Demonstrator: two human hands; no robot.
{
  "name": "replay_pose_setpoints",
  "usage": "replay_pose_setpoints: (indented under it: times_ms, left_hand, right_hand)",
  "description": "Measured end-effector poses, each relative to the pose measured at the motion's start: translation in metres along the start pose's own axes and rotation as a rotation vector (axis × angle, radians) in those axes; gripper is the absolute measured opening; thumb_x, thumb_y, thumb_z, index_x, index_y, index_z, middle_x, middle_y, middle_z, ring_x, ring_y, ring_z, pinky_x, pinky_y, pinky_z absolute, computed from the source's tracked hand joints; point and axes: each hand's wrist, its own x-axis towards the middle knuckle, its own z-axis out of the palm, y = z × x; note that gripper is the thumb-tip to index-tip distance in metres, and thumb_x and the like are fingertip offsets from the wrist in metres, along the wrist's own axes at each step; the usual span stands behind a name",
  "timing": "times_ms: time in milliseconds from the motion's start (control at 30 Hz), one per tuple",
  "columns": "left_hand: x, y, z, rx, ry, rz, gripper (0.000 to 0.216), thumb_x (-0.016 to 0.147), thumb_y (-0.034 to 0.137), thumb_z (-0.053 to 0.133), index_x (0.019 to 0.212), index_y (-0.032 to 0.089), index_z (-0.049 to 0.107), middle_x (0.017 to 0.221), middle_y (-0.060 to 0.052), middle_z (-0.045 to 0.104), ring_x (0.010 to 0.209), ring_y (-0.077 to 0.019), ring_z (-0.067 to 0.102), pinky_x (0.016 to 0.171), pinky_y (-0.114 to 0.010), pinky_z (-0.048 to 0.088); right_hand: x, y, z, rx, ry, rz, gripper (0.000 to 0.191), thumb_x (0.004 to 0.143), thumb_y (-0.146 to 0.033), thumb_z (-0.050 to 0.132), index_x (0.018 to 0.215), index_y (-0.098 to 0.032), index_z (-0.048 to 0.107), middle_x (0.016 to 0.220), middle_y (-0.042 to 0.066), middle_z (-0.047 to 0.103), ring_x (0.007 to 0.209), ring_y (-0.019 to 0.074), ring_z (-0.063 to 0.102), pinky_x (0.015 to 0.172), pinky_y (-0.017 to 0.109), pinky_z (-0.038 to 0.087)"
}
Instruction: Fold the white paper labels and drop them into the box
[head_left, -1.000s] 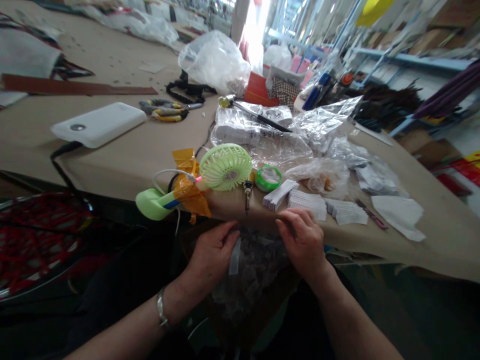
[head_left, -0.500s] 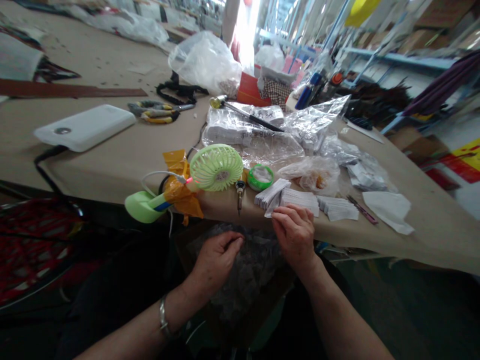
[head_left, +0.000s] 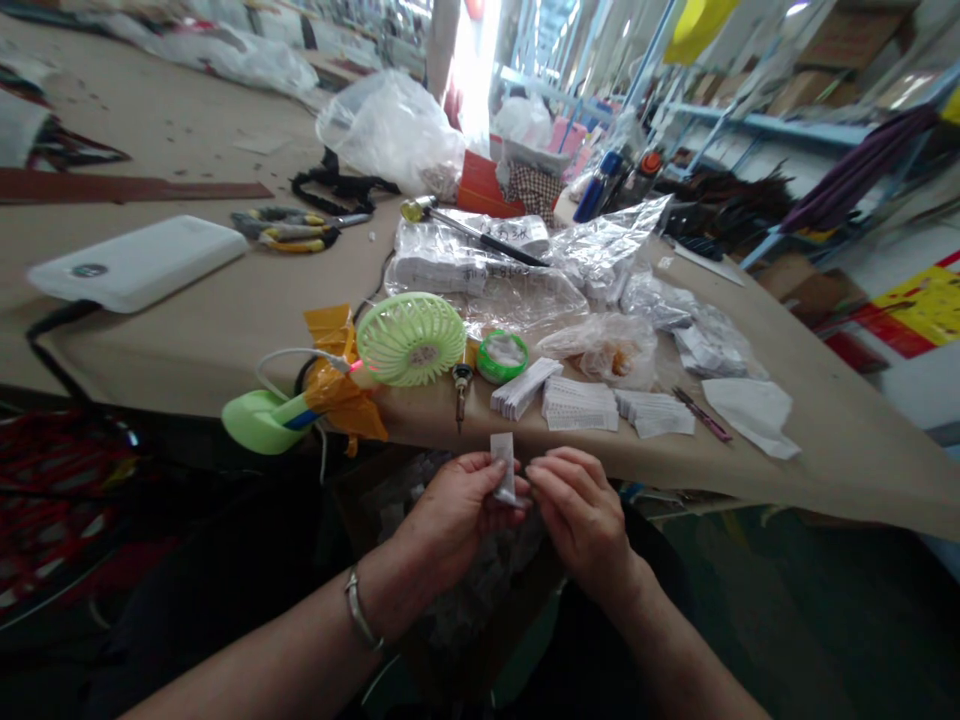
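Observation:
Both my hands meet just below the table's front edge. My left hand pinches a small white paper label between thumb and fingers, holding it upright. My right hand is curled close beside it, its fingertips at the label's lower right edge. Under my hands lies a crumpled clear plastic bag in my lap. On the table just above my hands sit three stacks of white labels.
A green mini fan taped with orange tape stands at the table edge, a green tape roll beside it. Clear bags of labels, scissors, a white power bank and a plastic sack lie farther back. Shelving stands at right.
My right hand drew back from the label stacks on the table to in front of me. My left hand rose to meet it and now pinches a label.

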Motion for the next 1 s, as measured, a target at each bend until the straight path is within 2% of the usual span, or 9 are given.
replay_pose_setpoints:
  times_ms: [100,167,233,400,533,633,800,900,1000]
  left_hand:
    - [-0.002,0.0,0.001,0.084,0.05,-0.034,0.009,0.085,0.017,0.053,0.086,0.01,0.058,0.067,-0.007,0.064,0.055,-0.0133,0.06,0.053,-0.023,0.05]
    - [-0.003,-0.001,0.001,0.116,0.063,-0.046,0.01,0.085,0.018,0.054,0.087,0.01,0.058,0.068,-0.007,0.064,0.056,-0.013,0.061,0.053,-0.022,0.05]
    - [-0.005,-0.002,0.001,0.148,0.069,-0.052,0.012,0.085,0.02,0.054,0.088,0.01,0.058,0.067,-0.006,0.064,0.055,-0.0125,0.06,0.052,-0.022,0.049]
    - [-0.005,-0.002,0.002,0.18,0.076,-0.063,0.015,0.086,0.023,0.052,0.09,0.01,0.057,0.066,-0.006,0.064,0.055,-0.0136,0.061,0.052,-0.023,0.048]
    - [-0.006,0.001,0.002,0.182,0.043,-0.091,0.016,0.085,0.025,0.053,0.088,0.01,0.059,0.067,-0.008,0.065,0.054,-0.0144,0.06,0.052,-0.025,0.049]
    - [-0.007,0.003,0.001,0.158,-0.019,-0.127,0.018,0.084,0.024,0.053,0.087,0.009,0.061,0.069,-0.01,0.065,0.054,-0.0157,0.061,0.054,-0.027,0.05]
    - [-0.006,0.004,0.0,0.033,-0.17,-0.092,0.015,0.077,0.021,0.061,0.08,0.008,0.065,0.066,-0.007,0.063,0.052,-0.0132,0.057,0.051,-0.024,0.046]
    - [-0.005,0.003,0.0,-0.039,-0.16,-0.049,0.01,0.068,0.017,0.067,0.07,0.007,0.065,0.061,-0.005,0.06,0.049,-0.0103,0.052,0.046,-0.02,0.038]
    - [-0.006,0.002,0.0,-0.081,-0.157,-0.042,0.011,0.064,0.017,0.07,0.066,0.008,0.065,0.061,-0.004,0.059,0.05,-0.0097,0.05,0.045,-0.02,0.036]
  right_hand:
    - [0.002,0.027,-0.001,-0.237,-0.012,0.135,0.031,0.086,-0.014,0.052,0.117,-0.015,0.058,0.111,0.011,0.062,0.109,0.0236,0.05,0.096,0.042,0.045]
    - [0.003,0.039,0.0,-0.36,-0.035,0.177,0.027,0.087,-0.017,0.053,0.113,-0.015,0.061,0.111,0.011,0.062,0.109,0.0252,0.05,0.097,0.044,0.043]
    - [0.003,0.044,0.002,-0.381,-0.021,0.172,0.021,0.087,-0.018,0.054,0.106,-0.015,0.064,0.106,0.009,0.064,0.103,0.0236,0.052,0.094,0.042,0.044]
    - [0.002,0.047,0.003,-0.269,0.09,0.158,0.009,0.086,-0.015,0.057,0.087,-0.017,0.066,0.091,0.004,0.068,0.092,0.019,0.056,0.086,0.035,0.047]
    - [0.0,0.05,0.001,-0.115,0.175,0.201,0.01,0.086,-0.014,0.056,0.087,-0.019,0.065,0.09,0.004,0.067,0.091,0.0176,0.058,0.085,0.036,0.048]
    - [0.0,0.041,-0.002,0.028,0.238,0.178,0.012,0.084,-0.013,0.058,0.088,-0.022,0.065,0.092,0.004,0.066,0.096,0.0184,0.058,0.086,0.038,0.049]
    - [0.0,0.005,0.003,0.259,0.037,0.002,0.012,0.085,-0.013,0.058,0.086,-0.023,0.065,0.094,0.004,0.066,0.101,0.0188,0.056,0.085,0.038,0.052]
    - [-0.001,-0.007,0.01,0.28,-0.042,-0.081,0.014,0.087,-0.016,0.055,0.083,-0.023,0.066,0.094,0.003,0.067,0.103,0.0176,0.056,0.087,0.036,0.051]
    - [-0.004,-0.007,0.014,0.278,-0.08,-0.104,0.015,0.087,-0.016,0.053,0.082,-0.023,0.066,0.093,0.002,0.068,0.104,0.0165,0.056,0.09,0.035,0.049]
